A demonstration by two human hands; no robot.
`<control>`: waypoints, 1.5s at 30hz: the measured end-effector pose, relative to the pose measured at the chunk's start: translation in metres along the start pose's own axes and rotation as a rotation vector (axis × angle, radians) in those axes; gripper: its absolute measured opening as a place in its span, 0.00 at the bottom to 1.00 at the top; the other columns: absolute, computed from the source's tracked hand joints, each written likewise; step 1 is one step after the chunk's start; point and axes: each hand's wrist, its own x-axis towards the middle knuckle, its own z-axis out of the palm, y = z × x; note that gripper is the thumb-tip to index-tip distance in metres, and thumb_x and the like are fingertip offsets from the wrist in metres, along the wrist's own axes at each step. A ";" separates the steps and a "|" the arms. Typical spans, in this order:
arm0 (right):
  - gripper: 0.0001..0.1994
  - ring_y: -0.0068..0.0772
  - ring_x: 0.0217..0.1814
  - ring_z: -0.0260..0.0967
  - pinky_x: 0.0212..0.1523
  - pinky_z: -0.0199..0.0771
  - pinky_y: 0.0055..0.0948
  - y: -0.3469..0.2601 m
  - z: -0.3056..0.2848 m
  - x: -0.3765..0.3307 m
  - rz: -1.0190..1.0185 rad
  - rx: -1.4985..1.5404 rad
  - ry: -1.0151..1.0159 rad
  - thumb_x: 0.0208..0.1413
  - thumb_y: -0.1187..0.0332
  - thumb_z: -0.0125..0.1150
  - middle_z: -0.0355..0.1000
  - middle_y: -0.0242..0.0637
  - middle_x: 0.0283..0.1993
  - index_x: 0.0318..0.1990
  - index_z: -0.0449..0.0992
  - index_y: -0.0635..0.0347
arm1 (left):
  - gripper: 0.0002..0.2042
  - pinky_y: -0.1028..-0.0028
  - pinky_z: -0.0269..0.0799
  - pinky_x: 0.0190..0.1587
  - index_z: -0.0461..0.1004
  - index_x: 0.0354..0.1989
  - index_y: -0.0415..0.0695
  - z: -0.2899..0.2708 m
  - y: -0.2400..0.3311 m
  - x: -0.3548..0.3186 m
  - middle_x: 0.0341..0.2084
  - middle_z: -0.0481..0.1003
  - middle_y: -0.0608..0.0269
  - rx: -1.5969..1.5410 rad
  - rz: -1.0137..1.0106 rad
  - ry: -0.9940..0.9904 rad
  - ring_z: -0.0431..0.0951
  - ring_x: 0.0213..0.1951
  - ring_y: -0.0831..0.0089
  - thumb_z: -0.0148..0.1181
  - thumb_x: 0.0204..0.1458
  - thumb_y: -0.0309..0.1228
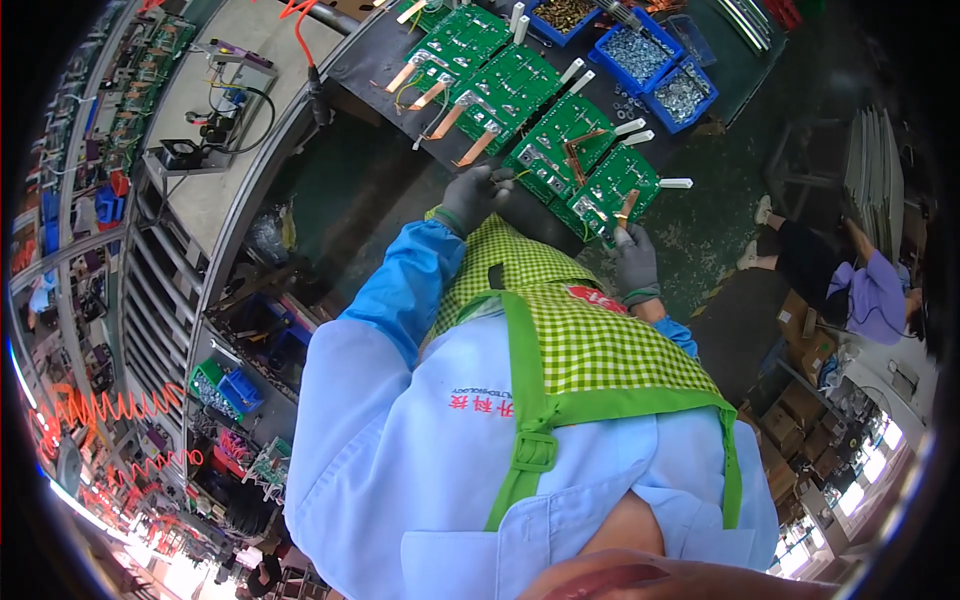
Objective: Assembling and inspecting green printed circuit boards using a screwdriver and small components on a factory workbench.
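Several green circuit boards [510,88] lie in a slanting row on the dark bench, with flat copper bars and white posts standing out from them. My left hand [474,197], in a grey glove, is at the near edge of the boards with its fingers curled. A thin yellow-green wire [521,175] is close to those fingertips; what they hold, if anything, is hidden. My grey-gloved right hand [636,262] is at the rightmost board [615,188], its fingers closed at the lower end of a copper bar [628,208]. Another copper piece [574,160] lies across the neighbouring board.
Blue bins [634,52] of silvery metal hardware stand at the far side of the bench [365,62], beside a blue bin of brassy parts [563,16]. Left is a pale worktop [215,130] with a small device. A person in purple [872,295] is at the right.
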 end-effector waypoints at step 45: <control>0.04 0.37 0.32 0.69 0.34 0.66 0.38 -0.121 0.124 0.000 -0.838 -1.425 -0.451 0.45 0.63 0.57 0.69 0.32 0.29 0.30 0.73 0.47 | 0.11 0.70 0.74 0.35 0.67 0.39 0.44 0.000 0.009 0.034 0.31 0.70 0.65 -0.192 -0.428 -0.278 0.72 0.33 0.72 0.47 0.53 0.37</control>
